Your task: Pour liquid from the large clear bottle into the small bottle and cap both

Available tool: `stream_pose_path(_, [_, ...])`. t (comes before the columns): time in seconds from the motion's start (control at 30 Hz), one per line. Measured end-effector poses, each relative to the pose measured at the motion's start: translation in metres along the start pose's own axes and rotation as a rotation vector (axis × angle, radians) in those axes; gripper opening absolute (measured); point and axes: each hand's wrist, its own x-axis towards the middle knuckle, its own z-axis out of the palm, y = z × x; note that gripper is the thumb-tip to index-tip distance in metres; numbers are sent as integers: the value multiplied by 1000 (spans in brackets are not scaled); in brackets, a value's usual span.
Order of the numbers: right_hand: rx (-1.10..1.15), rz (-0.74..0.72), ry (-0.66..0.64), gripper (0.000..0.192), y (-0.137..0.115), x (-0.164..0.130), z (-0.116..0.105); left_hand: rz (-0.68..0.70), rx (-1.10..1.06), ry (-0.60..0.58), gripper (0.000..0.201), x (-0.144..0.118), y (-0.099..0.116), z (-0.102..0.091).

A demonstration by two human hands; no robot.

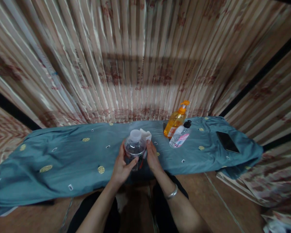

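A clear plastic bottle (pixel 135 147) with a white cap stands upright between my hands, over the front edge of the cloth-covered table. My left hand (pixel 123 163) wraps around its left side, thumb across the front. At the bottle's right side, my right hand (pixel 152 155) pinches a white tissue (pixel 145 134) that rests against the bottle near its shoulder. A silver bangle (pixel 172 192) circles my right wrist. The bottle's lower part is partly hidden by my left thumb and blurred.
An orange pump bottle (pixel 174 123) and a clear bottle with a black cap and pink label (pixel 180 136) stand right of my hands. Farther right lies a dark phone (pixel 227 141). Blue-green patterned cloth (pixel 70 155) covers the table. Striped curtains (pixel 145 64) hang behind and at the sides.
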Motion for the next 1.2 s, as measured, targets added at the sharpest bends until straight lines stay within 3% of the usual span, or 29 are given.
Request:
stream_pose_path(0.1, [-133, -147, -82, 51, -10, -14, 1, -12, 36, 34, 91, 6, 4, -1])
stream_pose_path(0.17, [-287, -296, -186, 52, -13, -26, 4, 5, 56, 119, 93, 9, 4, -2])
stream_pose_path(0.27, [-479, -453, -296, 58, -7, -39, 9, 33, 74, 221, 90, 12, 2, -2])
stream_pose_path(0.33, [-552, -508, -299, 59, 3, -40, 11, 43, 76, 224, 86, 11, 1, -2])
stream_pose_path(0.47, [-568, -494, -193, 64, 28, -27, 9, 43, 50, 138, 91, 8, 0, -1])
stream_pose_path(0.57, [-527, -401, -156, 69, 47, -17, 6, 36, 29, 102, 82, 9, -2, -4])
stream_pose_path(0.7, [-509, -261, -193, 71, 66, -11, 3, 30, 33, 163, 84, 16, -6, -13])
stream_pose_path(0.8, [-506, -231, -201, 72, 63, -13, -1, 47, 117, 187, 81, 20, -7, -16])
stream_pose_path(0.9, [-553, -339, -186, 68, 47, -17, -2, 60, 164, 188, 70, 20, -8, -12])
stream_pose_path(1.1, [-851, -719, -280, 73, 24, -28, 7, 23, 118, 152, 69, 20, -10, -8])
stream_pose_path(1.2, [-881, -744, -316, 77, 31, -29, 10, 15, 120, 170, 74, 21, -12, -11])
